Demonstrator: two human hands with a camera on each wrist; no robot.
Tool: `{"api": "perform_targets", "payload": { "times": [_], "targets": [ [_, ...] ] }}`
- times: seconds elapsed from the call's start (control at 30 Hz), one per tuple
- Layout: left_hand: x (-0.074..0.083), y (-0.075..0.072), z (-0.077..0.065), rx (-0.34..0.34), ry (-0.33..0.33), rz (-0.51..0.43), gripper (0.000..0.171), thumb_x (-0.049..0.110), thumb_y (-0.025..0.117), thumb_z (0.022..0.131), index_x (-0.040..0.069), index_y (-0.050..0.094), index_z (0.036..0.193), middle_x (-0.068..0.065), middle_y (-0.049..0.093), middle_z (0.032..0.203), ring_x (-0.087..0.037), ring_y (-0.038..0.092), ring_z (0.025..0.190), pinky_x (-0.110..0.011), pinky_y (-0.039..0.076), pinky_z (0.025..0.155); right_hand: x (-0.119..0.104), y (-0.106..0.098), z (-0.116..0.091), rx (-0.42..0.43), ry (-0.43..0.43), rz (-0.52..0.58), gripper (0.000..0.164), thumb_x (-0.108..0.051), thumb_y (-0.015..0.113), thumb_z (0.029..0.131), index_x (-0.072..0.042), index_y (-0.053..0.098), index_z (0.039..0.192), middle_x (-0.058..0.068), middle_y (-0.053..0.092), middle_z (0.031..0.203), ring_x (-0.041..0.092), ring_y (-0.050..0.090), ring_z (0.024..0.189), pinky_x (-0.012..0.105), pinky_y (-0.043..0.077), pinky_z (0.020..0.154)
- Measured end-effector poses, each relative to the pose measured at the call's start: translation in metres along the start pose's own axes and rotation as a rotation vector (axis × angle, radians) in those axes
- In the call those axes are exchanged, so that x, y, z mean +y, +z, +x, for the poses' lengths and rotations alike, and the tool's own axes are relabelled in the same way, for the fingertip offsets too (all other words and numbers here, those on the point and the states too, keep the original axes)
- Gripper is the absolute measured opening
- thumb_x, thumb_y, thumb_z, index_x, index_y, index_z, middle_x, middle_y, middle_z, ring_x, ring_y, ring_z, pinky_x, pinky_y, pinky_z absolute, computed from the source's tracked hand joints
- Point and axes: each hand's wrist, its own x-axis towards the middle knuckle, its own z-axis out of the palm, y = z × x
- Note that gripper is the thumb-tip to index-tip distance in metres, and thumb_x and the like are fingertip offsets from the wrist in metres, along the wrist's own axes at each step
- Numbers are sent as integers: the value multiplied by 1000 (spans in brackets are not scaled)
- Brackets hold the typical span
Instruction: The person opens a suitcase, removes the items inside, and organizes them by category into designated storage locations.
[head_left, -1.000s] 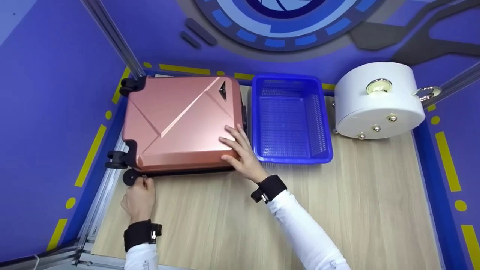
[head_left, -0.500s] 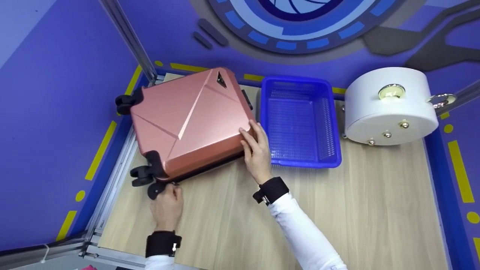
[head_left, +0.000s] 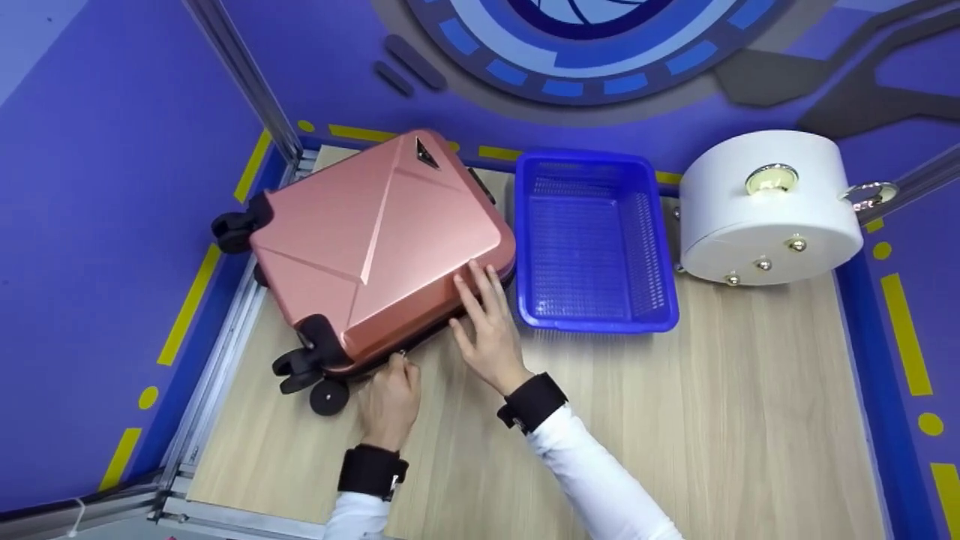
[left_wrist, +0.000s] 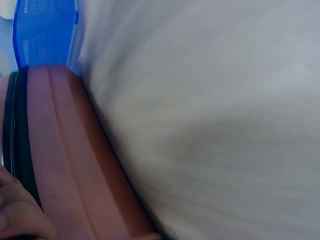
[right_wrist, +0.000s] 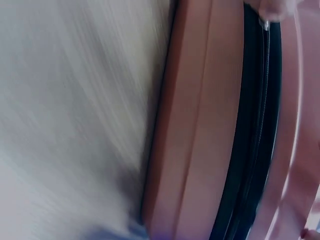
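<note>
A rose-pink hard-shell suitcase [head_left: 390, 232] lies flat and turned at an angle, its wheels [head_left: 300, 367] toward the left. At its near side my left hand [head_left: 391, 401] pinches a small metal zipper pull [head_left: 403, 353]. In the right wrist view, the pull sits on the black zipper [right_wrist: 260, 100] that runs along the suitcase's side, with fingertips of the left hand at the top. My right hand [head_left: 491, 337] rests with spread, fairly straight fingers on the suitcase's near right edge. The left wrist view shows part of the left hand [left_wrist: 22, 212] beside the black zipper band.
Right of the suitcase, close to its corner, stands a blue plastic basket [head_left: 600, 327]. Farther right is a white round case [head_left: 765, 187] with gold studs and a ring handle. Blue walls bound the wooden tabletop [head_left: 712, 420] at the back and sides.
My left hand has slid right along the suitcase's near side with the zipper pull. The suitcase has turned, its near wheel end coming toward me. The right hand has shifted slightly along the edge.
</note>
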Motion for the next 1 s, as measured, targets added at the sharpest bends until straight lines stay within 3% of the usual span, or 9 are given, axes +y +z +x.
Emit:
{"api": "perform_targets", "payload": {
  "times": [0.13, 0.27, 0.37, 0.57, 0.8, 1.0],
  "targets": [
    [11, 6, 5, -14, 6, -4, 20, 17, 57, 96, 5, 55, 81, -14, 56, 55, -41, 58, 45, -53, 42, 40, 3, -2, 5, -125, 26, -53, 71, -23, 70, 98, -7, 38, 160, 18, 22, 170, 48, 11, 156, 62, 24, 121],
    [19, 11, 9, 13, 35, -4, 20, 16, 60, 95, 5, 55, 79, -13, 57, 55, -41, 58, 45, -53, 42, 40, 10, -10, 17, -215, 63, -146, 67, -34, 60, 104, -11, 37, 162, 15, 21, 171, 43, 11, 158, 62, 22, 122],
    [22, 13, 12, 30, 41, -8, 20, 16, 61, 94, 6, 55, 77, -12, 56, 54, -40, 56, 44, -51, 41, 40, 13, -15, 28, -261, 97, -186, 61, -39, 51, 107, -15, 37, 162, 9, 20, 172, 36, 13, 159, 64, 18, 123],
    [22, 13, 9, 40, 22, 9, 22, 18, 58, 94, 7, 55, 75, -12, 56, 53, -41, 56, 44, -53, 40, 40, 13, -20, 41, -306, 182, -159, 59, -45, 41, 109, -17, 37, 161, 2, 17, 173, 28, 12, 160, 60, 6, 125],
    [10, 0, -5, -18, -21, 1, 22, 20, 55, 95, 9, 53, 76, -11, 55, 55, -39, 57, 45, -52, 41, 41, 18, -22, 45, -337, 214, -181, 60, -47, 39, 109, -19, 33, 163, -1, 13, 174, 25, 8, 160, 57, 2, 126],
    [-14, -13, -20, 9, 20, -12, 18, 17, 57, 94, 10, 56, 77, -6, 52, 54, -33, 52, 43, -47, 39, 39, 22, -23, 48, -350, 215, -177, 61, -47, 38, 110, -20, 30, 164, -2, 12, 174, 24, 8, 160, 58, 2, 126]
  ]
}}
